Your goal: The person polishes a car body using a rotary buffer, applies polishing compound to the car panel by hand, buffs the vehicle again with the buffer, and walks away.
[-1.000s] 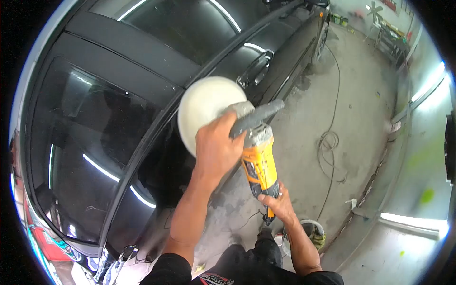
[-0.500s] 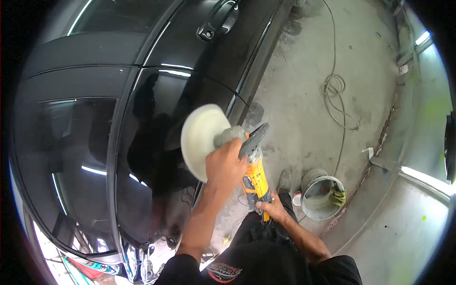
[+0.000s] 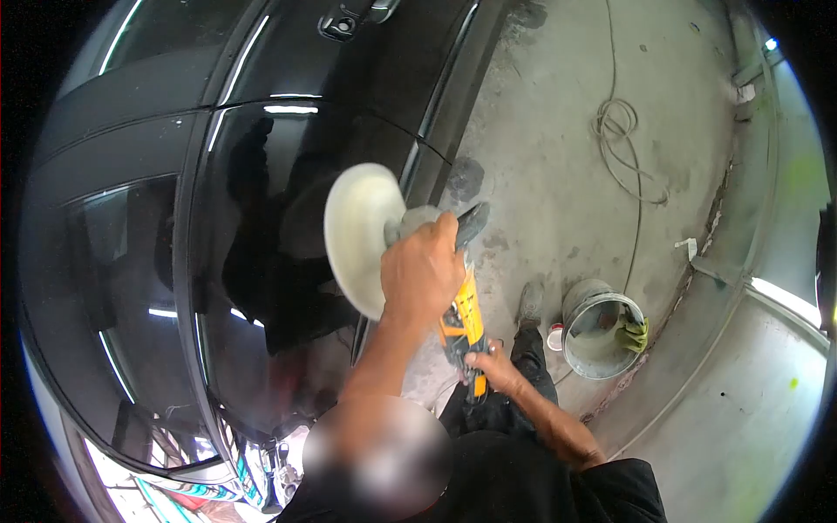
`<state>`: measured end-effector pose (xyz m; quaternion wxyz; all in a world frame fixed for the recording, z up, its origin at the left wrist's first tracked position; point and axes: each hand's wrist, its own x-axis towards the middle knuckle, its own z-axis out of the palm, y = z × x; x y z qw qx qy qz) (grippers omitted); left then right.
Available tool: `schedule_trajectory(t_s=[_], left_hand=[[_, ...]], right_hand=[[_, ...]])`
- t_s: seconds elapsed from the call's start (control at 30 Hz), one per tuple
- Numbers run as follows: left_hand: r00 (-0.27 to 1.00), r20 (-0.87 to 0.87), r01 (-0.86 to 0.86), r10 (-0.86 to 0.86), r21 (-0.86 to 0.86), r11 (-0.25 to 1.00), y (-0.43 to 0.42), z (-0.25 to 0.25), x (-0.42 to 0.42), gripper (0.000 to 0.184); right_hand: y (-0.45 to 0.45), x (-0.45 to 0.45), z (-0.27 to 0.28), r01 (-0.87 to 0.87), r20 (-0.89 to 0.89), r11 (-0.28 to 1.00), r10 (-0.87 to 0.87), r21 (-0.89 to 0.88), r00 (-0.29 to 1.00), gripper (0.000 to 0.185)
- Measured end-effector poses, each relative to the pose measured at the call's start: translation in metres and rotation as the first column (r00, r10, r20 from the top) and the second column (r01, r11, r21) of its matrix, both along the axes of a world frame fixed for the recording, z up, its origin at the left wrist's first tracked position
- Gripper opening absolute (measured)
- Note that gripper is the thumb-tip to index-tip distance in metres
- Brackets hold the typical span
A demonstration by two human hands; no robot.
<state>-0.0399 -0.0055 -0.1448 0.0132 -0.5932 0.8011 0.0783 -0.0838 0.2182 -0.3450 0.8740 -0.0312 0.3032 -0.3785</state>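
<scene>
**A:** State the position of the power tool (image 3: 472,305).

**B:** The yellow-and-black power tool was in front of the person, beside the black car (image 3: 288,187). Its pale, round pad (image 3: 356,235) faced the side of the black car; whether the two surfaces touched could not be determined.

**A:** State the condition of each hand.

**B:** The left hand (image 3: 422,268) was wrapped over the front end of the power tool, with a dark handle (image 3: 473,225) projecting past it. The right hand (image 3: 497,364) was closed around the rear end.

**A:** Describe the adjoining surface.

**B:** It was glossy and carried reflected light strips. A door handle (image 3: 338,26) was located farther forward, beyond a panel seam (image 3: 370,112).

**A:** List the items on the floor (image 3: 549,157).

**B:** A bucket (image 3: 582,302) stood to the person's right, with a yellow-green item (image 3: 634,336), possibly cloth, at its rim. A small red-and-white container (image 3: 555,337) was just beside the bucket, near a shoe (image 3: 532,303). A cable (image 3: 613,83) lay in loose loops farther forward. A pale wall (image 3: 724,436) bounded the right side.
</scene>
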Motion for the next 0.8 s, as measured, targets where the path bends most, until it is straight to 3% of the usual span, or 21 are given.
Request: schedule_trajectory(t_s=[0.1, 0.2, 0.37, 0.5, 0.6, 0.8], left_hand=[[0.991, 0.134, -0.025, 0.011, 0.103, 0.994, 0.005, -0.018, -0.008, 0.022], [0.989, 0.131, 0.058, -0.067, 0.075, 0.996, -0.009, -0.035, -0.013, 0.018], [0.982, 0.116, 0.152, -0.149, -0.026, 0.988, -0.055, -0.037, -0.046, 0.004], [0.982, 0.074, 0.177, -0.172, -0.071, 0.982, -0.081, -0.03, -0.06, 0.006], [0.989, 0.071, 0.136, -0.131, -0.062, 0.989, -0.068, -0.03, -0.051, 0.005], [0.992, 0.124, -0.042, 0.027, 0.126, 0.991, -0.007, -0.037, -0.015, 0.016]], right_hand=[[0.025, 0.02, -0.004, 0.0, 0.193, 0.996, -0.018, 0.091, 0.981, 0.05], [0.016, 0.028, 0.003, 0.111, 0.236, 0.985, -0.139, 0.129, 0.962, 0.045], [-0.034, 0.02, 0.008, 0.18, 0.182, 0.978, -0.198, 0.108, 0.963, 0.038], [-0.065, 0.006, 0.021, 0.192, 0.172, 0.973, -0.212, 0.126, 0.962, 0.038], [-0.056, -0.002, 0.023, 0.165, 0.113, 0.975, -0.182, 0.147, 0.977, 0.037], [0.01, -0.002, 0.006, 0.04, 0.056, 0.996, -0.045, 0.081, 0.997, 0.044]])
